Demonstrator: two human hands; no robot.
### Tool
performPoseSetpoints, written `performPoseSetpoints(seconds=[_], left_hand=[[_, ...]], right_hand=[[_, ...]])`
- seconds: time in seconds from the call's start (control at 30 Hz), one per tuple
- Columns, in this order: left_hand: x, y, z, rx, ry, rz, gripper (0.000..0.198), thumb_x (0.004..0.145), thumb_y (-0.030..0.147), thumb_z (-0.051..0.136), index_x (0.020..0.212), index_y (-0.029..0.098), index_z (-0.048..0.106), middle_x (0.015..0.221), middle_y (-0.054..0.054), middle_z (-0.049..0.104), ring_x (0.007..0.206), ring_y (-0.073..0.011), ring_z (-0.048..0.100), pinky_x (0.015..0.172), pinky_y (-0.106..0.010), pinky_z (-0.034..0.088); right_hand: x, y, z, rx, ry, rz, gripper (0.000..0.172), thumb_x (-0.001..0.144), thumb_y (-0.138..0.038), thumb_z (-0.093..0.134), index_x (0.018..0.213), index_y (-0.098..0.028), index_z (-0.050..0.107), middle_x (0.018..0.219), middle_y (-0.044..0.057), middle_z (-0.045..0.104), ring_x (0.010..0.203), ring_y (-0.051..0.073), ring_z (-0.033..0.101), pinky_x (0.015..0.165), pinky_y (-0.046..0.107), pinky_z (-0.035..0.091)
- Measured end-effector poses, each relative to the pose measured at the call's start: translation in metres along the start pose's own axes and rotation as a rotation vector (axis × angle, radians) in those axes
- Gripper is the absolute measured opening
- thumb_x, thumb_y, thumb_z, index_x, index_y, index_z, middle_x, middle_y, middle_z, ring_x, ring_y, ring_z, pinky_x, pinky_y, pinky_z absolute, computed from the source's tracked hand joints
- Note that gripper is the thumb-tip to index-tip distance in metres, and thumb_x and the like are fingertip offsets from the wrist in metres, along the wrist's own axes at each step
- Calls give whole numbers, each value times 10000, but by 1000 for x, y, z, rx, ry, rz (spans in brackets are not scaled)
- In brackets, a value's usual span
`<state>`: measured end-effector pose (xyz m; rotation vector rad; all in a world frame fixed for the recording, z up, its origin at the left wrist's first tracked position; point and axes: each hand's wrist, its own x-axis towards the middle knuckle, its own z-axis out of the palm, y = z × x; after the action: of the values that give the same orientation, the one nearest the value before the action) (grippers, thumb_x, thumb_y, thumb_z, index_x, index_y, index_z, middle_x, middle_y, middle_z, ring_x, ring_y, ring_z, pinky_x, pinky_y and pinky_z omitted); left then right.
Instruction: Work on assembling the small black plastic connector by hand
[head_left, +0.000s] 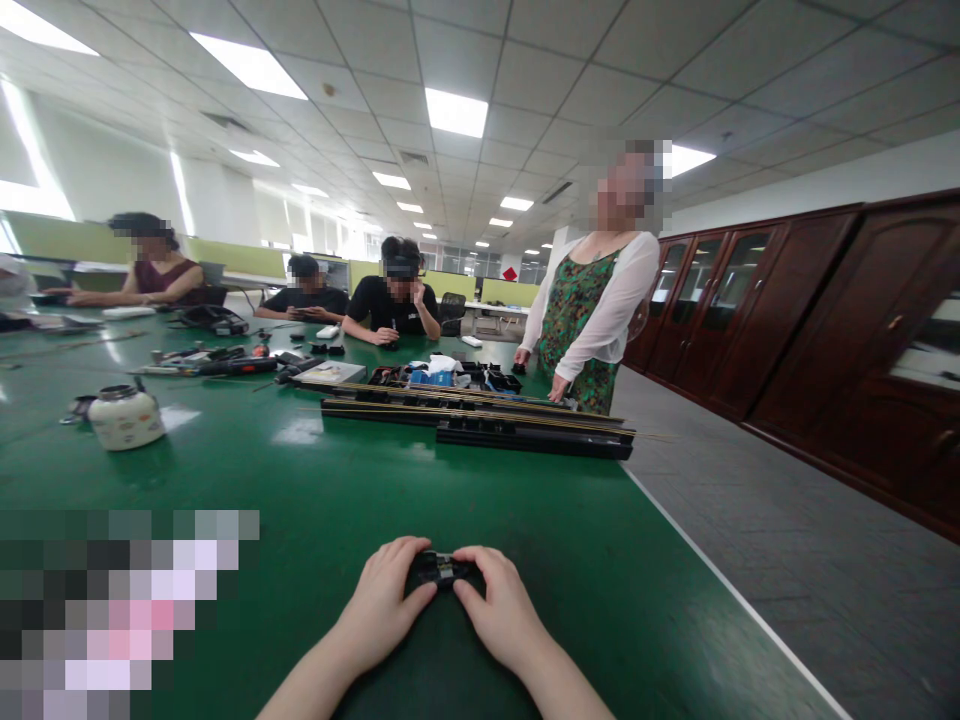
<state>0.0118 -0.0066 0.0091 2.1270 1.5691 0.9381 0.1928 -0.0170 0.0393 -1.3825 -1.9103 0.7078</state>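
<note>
A small black part with a metallic insert [445,570] lies low over the green table [285,540], right in front of me. My left hand [390,590] grips its left end between thumb and fingers. On the other end, my right hand [499,600] closes with thumb and fingertips in the same way. Both ends of the part are hidden under my fingers, and its exact kind cannot be made out. Whether it rests on the tabletop or is slightly lifted is unclear.
Long black rails [536,440] with thin brass-coloured rods lie across the table ahead. Behind them are blue and black parts [431,378]. A cream-coloured pot [126,418] stands at left, near hand tools [232,364]. One person [589,310] stands beyond the rails; several others sit around the table.
</note>
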Motion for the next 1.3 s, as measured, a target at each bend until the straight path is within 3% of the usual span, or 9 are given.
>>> performPoseSetpoints(seconds=[0.23,0.43,0.67,0.93,1.3], left_hand=[[0,0,-2,1,-7,27,269,716,260,571,982,226,583,1035,-59,629,989,-238,548,881,-402,411],[0,6,-6,6,-42,14,324,693,245,588,1017,242,579,1071,-56,617,1031,-243,532,907,-405,392],[-1,3,-2,10,-26,2,422,654,246,614,1070,248,547,1102,-55,612,1067,-261,515,935,-434,363],[-2,6,-5,-6,-35,23,296,688,247,593,983,248,565,1041,-44,627,1008,-246,538,895,-410,388],[-2,5,-3,-9,-27,19,329,674,225,597,1000,240,558,1045,-46,628,1014,-245,538,905,-417,382]], right_hand=[[1,-1,1,0,10,-15,281,707,-173,525,965,-238,615,1007,40,644,993,215,550,911,362,392],[1,0,0,-17,-33,-37,346,640,-201,621,981,-260,622,1094,32,621,1088,219,511,971,374,348],[2,0,1,-44,-39,-26,268,671,-224,619,932,-276,647,1077,29,629,1081,216,517,953,378,356],[1,-1,0,-49,-35,-30,208,686,-229,622,885,-275,663,1044,27,642,1067,207,523,947,374,359],[1,0,1,-41,-16,-55,216,677,-215,617,882,-264,662,1016,23,654,1033,201,539,938,362,357]])
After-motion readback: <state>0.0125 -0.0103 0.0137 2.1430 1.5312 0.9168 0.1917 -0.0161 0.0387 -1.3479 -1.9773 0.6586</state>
